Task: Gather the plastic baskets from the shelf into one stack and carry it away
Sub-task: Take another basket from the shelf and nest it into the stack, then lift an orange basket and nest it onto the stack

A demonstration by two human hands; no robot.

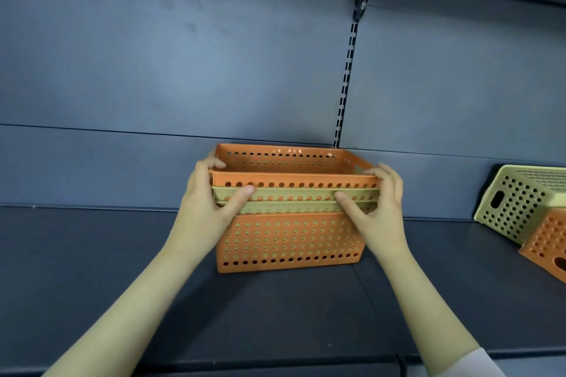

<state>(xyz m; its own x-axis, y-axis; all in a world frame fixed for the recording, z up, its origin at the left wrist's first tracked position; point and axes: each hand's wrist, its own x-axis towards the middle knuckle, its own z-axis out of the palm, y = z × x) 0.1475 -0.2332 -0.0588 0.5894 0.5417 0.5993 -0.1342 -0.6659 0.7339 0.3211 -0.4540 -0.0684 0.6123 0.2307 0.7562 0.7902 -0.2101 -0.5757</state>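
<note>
Bare forearms reach up over a dark blue-grey metal shelf (122, 248) backed by matching wall panels (183, 70). Left hand (205, 208) and right hand (379, 208) clamp the ends of a nested stack of perforated orange and pale green plastic baskets (291, 239), standing mid-shelf. Far right, a tipped green basket (517, 205) leans on an orange one (548, 242).
</note>
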